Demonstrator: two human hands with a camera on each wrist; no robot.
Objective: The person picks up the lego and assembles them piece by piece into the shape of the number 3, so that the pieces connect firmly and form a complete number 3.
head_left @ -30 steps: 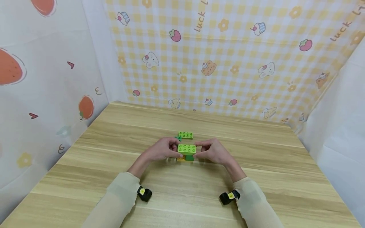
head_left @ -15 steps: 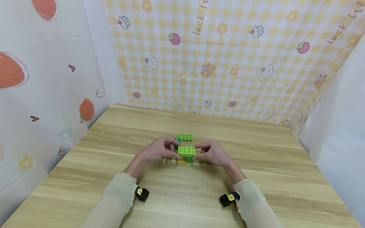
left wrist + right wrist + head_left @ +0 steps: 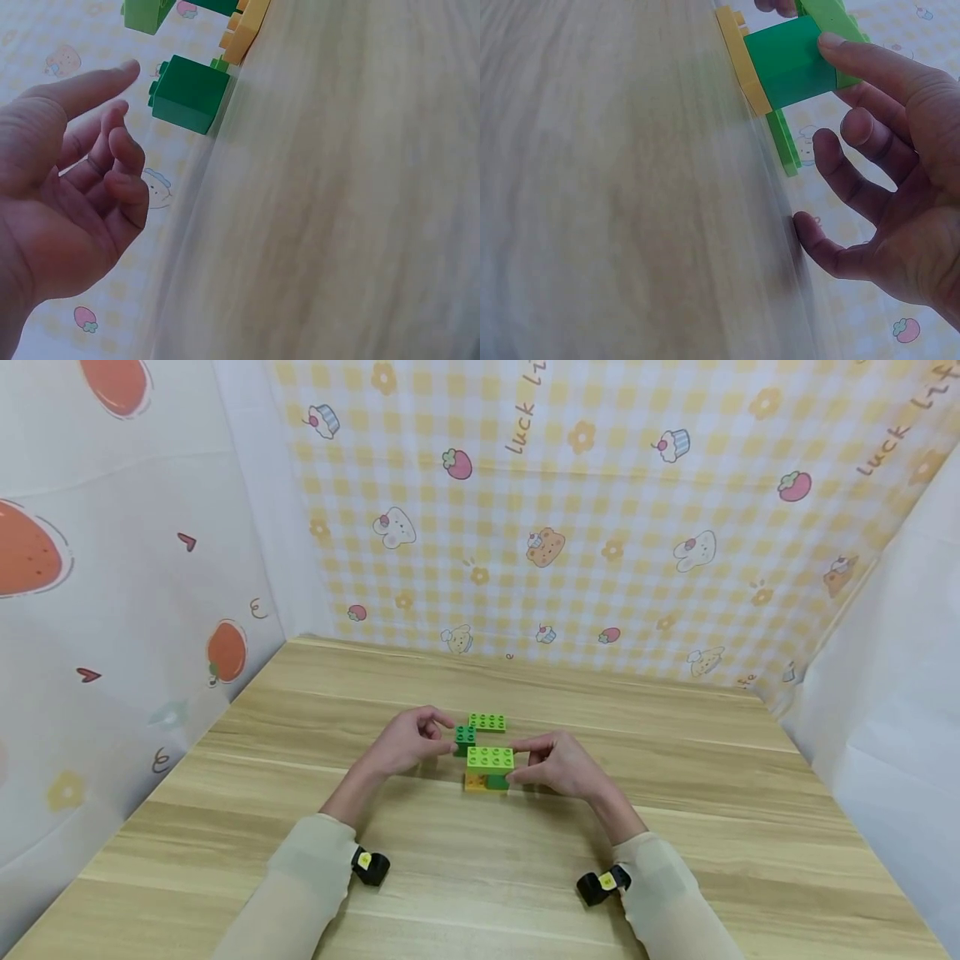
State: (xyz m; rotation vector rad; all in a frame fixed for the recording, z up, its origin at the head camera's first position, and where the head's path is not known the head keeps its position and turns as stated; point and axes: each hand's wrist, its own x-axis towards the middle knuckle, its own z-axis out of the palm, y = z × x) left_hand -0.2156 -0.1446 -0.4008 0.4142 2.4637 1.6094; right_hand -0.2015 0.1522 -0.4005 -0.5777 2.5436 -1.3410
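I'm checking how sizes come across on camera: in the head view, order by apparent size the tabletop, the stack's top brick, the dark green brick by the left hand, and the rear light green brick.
1. Tabletop
2. Stack's top brick
3. Dark green brick and rear light green brick: too alike to rank

Looks like a makeshift filming booth to me: checked sheet (image 3: 577,502) behind the table (image 3: 480,868), pale sheets (image 3: 142,602) down both sides, black cameras (image 3: 372,867) strapped at the wrists.
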